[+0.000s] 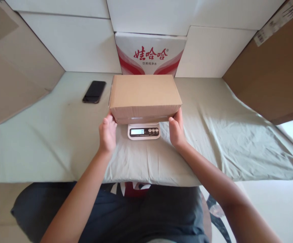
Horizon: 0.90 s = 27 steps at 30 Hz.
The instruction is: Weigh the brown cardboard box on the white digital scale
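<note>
A closed brown cardboard box sits over a small white digital kitchen scale on a pale green cloth-covered table, its long axis running left to right. The left hand and right hand flank its near corners, fingers spread against the sides, equally close, forearms angled inward. A black smartphone lies well apart, left.
</note>
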Tool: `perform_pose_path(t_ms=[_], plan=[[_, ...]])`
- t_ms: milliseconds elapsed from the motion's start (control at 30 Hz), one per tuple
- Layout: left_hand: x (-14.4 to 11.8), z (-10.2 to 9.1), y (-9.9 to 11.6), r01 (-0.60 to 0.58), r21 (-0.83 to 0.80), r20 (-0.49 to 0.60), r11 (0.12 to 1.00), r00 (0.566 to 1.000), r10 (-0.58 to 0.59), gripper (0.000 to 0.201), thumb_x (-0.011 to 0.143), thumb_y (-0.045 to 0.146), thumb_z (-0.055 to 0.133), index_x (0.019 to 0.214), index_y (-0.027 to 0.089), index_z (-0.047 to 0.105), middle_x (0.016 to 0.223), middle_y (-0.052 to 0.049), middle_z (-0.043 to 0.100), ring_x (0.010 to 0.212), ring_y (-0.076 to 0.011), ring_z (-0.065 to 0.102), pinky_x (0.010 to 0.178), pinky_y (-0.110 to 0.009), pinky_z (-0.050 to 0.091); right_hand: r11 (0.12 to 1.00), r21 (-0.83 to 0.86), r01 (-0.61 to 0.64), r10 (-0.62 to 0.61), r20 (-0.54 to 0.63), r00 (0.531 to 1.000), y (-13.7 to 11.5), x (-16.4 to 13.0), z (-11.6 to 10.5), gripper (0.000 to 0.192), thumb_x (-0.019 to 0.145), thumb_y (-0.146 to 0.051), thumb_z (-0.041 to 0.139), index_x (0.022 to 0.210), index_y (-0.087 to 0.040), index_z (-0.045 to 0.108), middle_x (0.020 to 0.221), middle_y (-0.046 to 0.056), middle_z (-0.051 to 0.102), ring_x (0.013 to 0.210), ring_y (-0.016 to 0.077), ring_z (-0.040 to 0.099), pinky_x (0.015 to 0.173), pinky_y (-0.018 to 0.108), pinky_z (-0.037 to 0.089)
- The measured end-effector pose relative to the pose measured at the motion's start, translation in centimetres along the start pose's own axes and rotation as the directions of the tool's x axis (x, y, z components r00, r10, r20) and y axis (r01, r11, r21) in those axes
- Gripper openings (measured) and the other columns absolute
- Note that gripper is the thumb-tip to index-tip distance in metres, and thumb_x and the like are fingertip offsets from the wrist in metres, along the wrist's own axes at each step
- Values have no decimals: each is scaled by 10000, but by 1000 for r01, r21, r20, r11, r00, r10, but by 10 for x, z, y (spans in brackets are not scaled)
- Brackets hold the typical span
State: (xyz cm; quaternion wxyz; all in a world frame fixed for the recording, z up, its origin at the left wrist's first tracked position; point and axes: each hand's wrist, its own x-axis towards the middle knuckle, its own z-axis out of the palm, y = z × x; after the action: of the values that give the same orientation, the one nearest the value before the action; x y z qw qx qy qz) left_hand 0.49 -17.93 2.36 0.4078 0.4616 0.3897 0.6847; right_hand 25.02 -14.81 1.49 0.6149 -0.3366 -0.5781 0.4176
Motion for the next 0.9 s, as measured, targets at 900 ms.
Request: perform_pose_path(t_ms=[900], plan=[[4, 1, -1, 0, -10, 23, 1000, 1000, 0, 683, 993, 759, 427, 1382, 286, 729, 1549, -118, 658, 1539, -401, 524, 1274, -610, 405, 999, -32, 19, -20, -17, 1000, 4, -2, 2, 720, 917, -654, 601, 1552, -361, 431, 1729, 29, 445, 1663, 313, 347, 1372, 557, 374]])
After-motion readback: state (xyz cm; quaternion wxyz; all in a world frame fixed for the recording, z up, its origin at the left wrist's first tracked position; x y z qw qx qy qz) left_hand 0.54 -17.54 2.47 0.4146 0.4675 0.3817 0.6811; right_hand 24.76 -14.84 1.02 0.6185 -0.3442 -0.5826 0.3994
